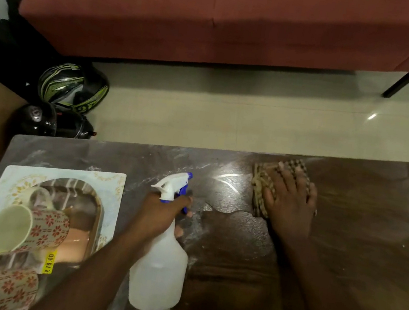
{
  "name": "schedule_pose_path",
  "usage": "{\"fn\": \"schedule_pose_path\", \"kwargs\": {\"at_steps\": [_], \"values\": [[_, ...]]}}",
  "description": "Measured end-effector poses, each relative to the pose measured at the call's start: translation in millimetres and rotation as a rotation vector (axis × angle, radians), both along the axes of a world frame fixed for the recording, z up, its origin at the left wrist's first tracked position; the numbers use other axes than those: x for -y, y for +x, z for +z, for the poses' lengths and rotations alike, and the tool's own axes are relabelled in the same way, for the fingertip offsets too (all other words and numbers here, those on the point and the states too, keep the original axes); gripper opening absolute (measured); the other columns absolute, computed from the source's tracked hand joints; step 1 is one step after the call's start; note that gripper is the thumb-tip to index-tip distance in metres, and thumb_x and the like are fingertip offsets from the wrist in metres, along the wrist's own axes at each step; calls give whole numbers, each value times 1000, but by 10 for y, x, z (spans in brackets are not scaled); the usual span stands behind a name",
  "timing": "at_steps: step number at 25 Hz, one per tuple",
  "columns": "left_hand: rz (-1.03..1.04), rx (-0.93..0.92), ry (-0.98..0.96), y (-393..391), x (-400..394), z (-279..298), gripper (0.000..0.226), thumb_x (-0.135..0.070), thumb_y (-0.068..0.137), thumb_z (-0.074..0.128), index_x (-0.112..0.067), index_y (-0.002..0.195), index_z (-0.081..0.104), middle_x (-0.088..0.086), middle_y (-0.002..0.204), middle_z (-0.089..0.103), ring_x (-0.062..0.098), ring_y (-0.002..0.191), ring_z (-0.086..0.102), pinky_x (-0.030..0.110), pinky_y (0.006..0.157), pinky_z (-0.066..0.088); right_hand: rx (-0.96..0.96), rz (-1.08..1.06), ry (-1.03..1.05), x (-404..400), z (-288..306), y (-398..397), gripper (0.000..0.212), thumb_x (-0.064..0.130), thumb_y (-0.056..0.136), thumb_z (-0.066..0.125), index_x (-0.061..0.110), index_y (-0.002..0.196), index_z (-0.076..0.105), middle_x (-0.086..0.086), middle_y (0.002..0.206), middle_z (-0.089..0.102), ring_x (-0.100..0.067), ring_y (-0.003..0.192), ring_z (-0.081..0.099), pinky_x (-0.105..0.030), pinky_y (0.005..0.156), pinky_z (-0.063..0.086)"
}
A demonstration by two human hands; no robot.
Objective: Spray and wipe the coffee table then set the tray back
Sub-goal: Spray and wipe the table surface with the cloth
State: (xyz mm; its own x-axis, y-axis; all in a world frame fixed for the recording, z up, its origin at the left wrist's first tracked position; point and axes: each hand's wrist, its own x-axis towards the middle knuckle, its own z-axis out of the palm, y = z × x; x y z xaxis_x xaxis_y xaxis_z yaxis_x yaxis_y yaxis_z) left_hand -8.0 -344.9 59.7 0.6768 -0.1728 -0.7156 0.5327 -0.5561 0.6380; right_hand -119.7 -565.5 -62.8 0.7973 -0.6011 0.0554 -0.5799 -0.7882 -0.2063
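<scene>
A dark, glossy coffee table (344, 244) is filling the lower part of the view, and a pale tiled floor (218, 114) is lying beyond it, with a red sofa (220, 15) standing at the far side. Two helmets (72, 85) are lying on the floor near the left corner of the table. The table surface is showing whitish streaks around the middle.

The left hand (162, 212) is gripping the neck of a spray bottle (160, 268), with the fingers curled around it just under the white and blue trigger head. The bottle is translucent and is tilting, its nozzle pointing toward the far right.

The right hand (290, 200) is lying flat, with straight fingers, on a checked cloth (263, 180) and is pressing it on the table, near the far edge. The cloth is partly hidden under the palm.

The tray (114, 194) is sitting on the left end of the table, well apart from the cloth. Two flowered cups (33, 232) are lying on their sides on it.
</scene>
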Motion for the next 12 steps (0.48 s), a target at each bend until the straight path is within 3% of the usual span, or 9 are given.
{"fn": "schedule_pose_path", "kwargs": {"at_steps": [2, 4, 6, 10, 12], "values": [[4, 14, 29, -32, -114, 8, 13, -14, 92, 62, -3, 92, 69, 10, 78, 71, 6, 39, 58, 16, 36, 45, -14, -110, 47, 12, 15, 290, 46, 42, 95, 35, 29, 138, 44, -3, 148, 39, -27, 141, 24, -51, 112, 8], [32, 8, 32, -69, -214, 63, 11, -15, 91, 63, -7, 92, 69, 5, 73, 70, 7, 33, 55, 16, 35, 44, -26, -87, 119, -231, 61, 586, 46, 42, 96, 35, 30, 140, 41, -3, 151, 35, -27, 143, 17, -51, 112, 2], [46, 0, 23, -93, -270, 140, 12, -16, 89, 64, -6, 91, 71, 5, 74, 72, 12, 33, 55, 18, 37, 45, -56, 53, 154, -536, 110, 750, 52, 46, 93, 27, 30, 141, 40, -2, 152, 33, -27, 143, 16, -47, 112, -2], [49, 15, 8, -25, -335, 282, 15, -16, 87, 63, -3, 87, 71, 11, 76, 74, 16, 35, 54, 19, 40, 46, -150, 657, 76, -832, 168, 498, 55, 49, 93, 20, 31, 138, 44, 1, 147, 42, -24, 140, 28, -47, 113, 10], [67, 44, -3, 24, -400, 284, 17, -18, 88, 62, -5, 77, 65, 7, 61, 67, 16, 35, 54, 23, 43, 48, -165, 626, 55, -563, 142, 516, 58, 48, 93, 12, 30, 141, 40, 0, 150, 37, -23, 143, 22, -48, 115, 8]]}}
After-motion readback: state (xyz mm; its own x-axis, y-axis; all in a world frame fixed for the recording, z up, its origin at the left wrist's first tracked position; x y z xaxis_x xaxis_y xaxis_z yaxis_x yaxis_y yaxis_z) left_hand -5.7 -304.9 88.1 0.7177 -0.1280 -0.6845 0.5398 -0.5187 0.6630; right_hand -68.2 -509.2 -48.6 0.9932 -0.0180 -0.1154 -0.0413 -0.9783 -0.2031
